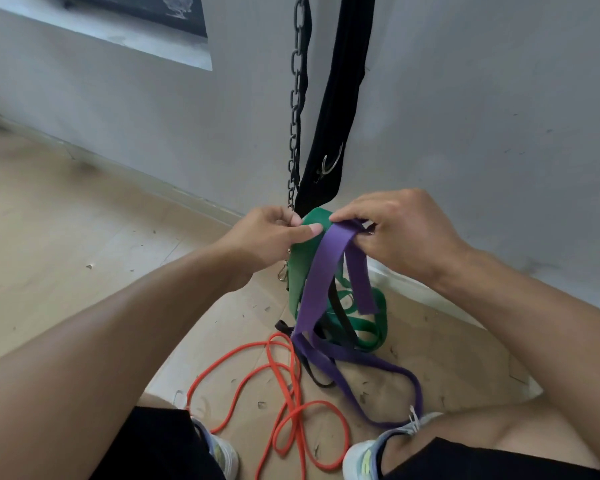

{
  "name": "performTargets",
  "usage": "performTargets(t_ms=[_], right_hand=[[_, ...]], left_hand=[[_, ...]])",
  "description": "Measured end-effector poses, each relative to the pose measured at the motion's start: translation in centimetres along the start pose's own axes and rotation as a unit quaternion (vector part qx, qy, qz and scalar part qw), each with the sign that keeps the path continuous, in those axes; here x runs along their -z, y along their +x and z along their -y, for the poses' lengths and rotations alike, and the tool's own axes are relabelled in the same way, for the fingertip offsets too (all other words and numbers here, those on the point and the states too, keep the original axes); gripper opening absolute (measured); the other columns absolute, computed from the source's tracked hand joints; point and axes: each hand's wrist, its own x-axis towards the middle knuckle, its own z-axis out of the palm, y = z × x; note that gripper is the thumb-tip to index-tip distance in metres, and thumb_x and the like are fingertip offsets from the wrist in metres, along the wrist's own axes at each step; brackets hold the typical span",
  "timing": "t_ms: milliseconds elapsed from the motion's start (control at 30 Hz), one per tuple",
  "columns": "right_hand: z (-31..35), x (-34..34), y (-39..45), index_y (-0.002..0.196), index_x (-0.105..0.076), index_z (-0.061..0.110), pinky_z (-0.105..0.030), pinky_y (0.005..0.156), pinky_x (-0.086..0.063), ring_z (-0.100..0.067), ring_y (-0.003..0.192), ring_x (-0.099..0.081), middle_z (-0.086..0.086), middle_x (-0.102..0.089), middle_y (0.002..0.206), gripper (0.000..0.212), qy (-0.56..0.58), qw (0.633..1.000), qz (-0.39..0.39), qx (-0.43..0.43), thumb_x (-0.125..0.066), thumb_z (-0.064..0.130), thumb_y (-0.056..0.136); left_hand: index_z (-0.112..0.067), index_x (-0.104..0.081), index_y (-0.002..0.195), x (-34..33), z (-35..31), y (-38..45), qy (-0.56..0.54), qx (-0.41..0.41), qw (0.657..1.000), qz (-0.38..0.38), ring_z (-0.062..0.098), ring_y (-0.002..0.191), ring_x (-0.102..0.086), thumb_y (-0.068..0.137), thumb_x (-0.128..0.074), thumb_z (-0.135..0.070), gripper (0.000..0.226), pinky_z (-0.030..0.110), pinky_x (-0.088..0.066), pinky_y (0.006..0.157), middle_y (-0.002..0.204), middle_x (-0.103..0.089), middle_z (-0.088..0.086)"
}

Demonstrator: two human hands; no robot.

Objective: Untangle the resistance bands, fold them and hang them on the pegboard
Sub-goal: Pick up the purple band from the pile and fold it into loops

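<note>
Bands hang tangled at the centre of the frame, and I read the way they are held as a sorting move. My left hand (267, 233) has its grip pinched on the top fold of the green band (300, 268), thumb pressed flat on its face, which keeps that loop lifted and apart from the rest. My right hand (395, 230) has its grip curled over the top of the purple band (321, 282), fingers hooked on the strap so that its two lengths drop free below; one short end dangles just right of centre, the longer one runs down into the heap. Held high and side by side like this, the two bands show where they cross, which I judge to be the point of the lift.

Lower down, the green and purple lengths mix with a thin black strap (340, 317) on the floor (66, 237), and the orange band (284, 393) lies in loose loops between the shoes (222, 455) at the bottom of the frame. A chain (297, 98) and a black belt (340, 98) hang against the wall (482, 98) in the upper middle. No pegboard is in view, so the hanging step looks far off; untangling is under way.
</note>
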Motion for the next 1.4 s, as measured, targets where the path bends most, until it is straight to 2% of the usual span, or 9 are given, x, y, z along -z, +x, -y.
performTargets(t_ms=[200,333,467,700,900,1100,1267,1333,1400], right_hand=[[0.3,0.2,0.1,0.097,-0.082,0.03,-0.035,0.066,-0.058,-0.02,0.077,-0.075,0.011,-0.08,0.09,0.029,-0.026,0.998,0.051,-0.015,-0.076,0.017,0.072],[0.3,0.6,-0.3,0.093,-0.081,0.032,-0.024,0.065,-0.045,-0.013,0.081,-0.073,0.018,-0.078,0.096,0.028,-0.018,0.997,0.073,0.022,-0.081,0.016,0.07],[0.3,0.8,-0.4,0.096,-0.081,0.03,-0.029,0.066,-0.054,-0.003,0.076,-0.062,0.024,-0.07,0.088,0.029,0.022,0.993,0.106,0.039,-0.083,0.016,0.071],[0.7,2.1,-0.2,0.102,-0.081,0.026,-0.032,0.069,-0.058,-0.007,0.078,-0.067,0.025,-0.065,0.09,0.027,0.097,0.99,0.095,0.032,-0.065,0.034,0.081],[1.0,1.2,-0.5,0.108,-0.076,0.018,-0.032,0.081,-0.059,-0.006,0.089,-0.068,0.012,-0.074,0.099,0.039,0.122,0.99,0.016,0.066,-0.091,0.01,0.074],[2.5,1.6,-0.5,0.11,-0.062,0.029,-0.039,0.087,-0.054,-0.009,0.102,-0.063,0.016,-0.068,0.108,0.041,0.148,0.985,0.074,-0.045,-0.08,0.027,0.074],[2.0,1.8,-0.9,0.118,-0.056,0.042,-0.023,0.087,-0.05,0.002,0.105,-0.061,0.023,-0.064,0.109,0.056,0.176,0.941,0.24,-0.163,-0.086,0.025,0.074],[1.9,1.7,-0.9,0.124,-0.06,0.042,-0.024,0.089,-0.051,0.0,0.104,-0.061,0.019,-0.066,0.111,0.056,0.142,0.942,0.256,-0.162,-0.085,0.027,0.077],[1.5,1.7,-0.7,0.12,-0.069,0.039,-0.034,0.093,-0.054,-0.008,0.103,-0.065,0.014,-0.07,0.109,0.047,0.105,0.942,0.273,-0.165,-0.085,0.036,0.076]], left_hand=[[-0.015,-0.06,0.09,0.4,0.6,0.5,0.051,0.026,0.998,-0.03,0.019,0.091,-0.064,0.093,-0.07,-0.04,0.027,0.039,-0.057,0.085,0.095,-0.067,0.003],[-0.023,-0.058,0.116,0.6,0.0,0.0,0.14,-0.022,0.984,-0.108,0.007,0.094,-0.063,0.094,-0.065,-0.049,0.035,0.025,-0.048,0.074,0.11,-0.065,-0.006],[-0.028,-0.072,0.097,0.4,-0.1,-0.2,0.108,-0.009,0.994,0.003,0.014,0.102,-0.068,0.082,-0.062,-0.068,0.043,0.038,-0.052,0.096,0.105,-0.075,-0.006],[-0.021,-0.069,0.101,-0.1,0.0,0.0,0.099,-0.024,0.994,-0.033,0.019,0.092,-0.071,0.09,-0.071,-0.044,0.026,0.042,-0.057,0.093,0.098,-0.074,0.002],[-0.003,-0.07,0.119,-0.8,-0.8,-1.3,-0.049,0.099,0.985,0.134,0.03,0.101,-0.074,0.094,-0.042,-0.071,0.077,0.044,-0.057,0.095,0.11,-0.076,0.018],[-0.023,-0.062,0.13,-1.2,-1.9,-2.6,-0.053,-0.005,0.971,0.234,0.021,0.093,-0.073,0.086,-0.032,-0.085,0.081,0.041,-0.053,0.092,0.11,-0.076,0.007],[-0.017,-0.066,0.113,-1.2,-1.1,-3.2,0.09,-0.028,0.956,0.278,0.033,0.101,-0.072,0.08,-0.083,-0.034,0.041,0.048,-0.055,0.091,0.11,-0.072,0.018],[-0.017,-0.06,0.11,-1.7,-0.4,-3.2,0.109,-0.015,0.969,0.219,0.031,0.092,-0.074,0.07,-0.09,-0.011,0.051,0.048,-0.061,0.088,0.101,-0.076,0.013],[-0.022,-0.057,0.103,-2.4,-0.2,-3.2,0.168,-0.038,0.974,0.144,0.024,0.08,-0.073,0.062,-0.088,-0.015,0.052,0.044,-0.061,0.079,0.094,-0.077,0.004]])
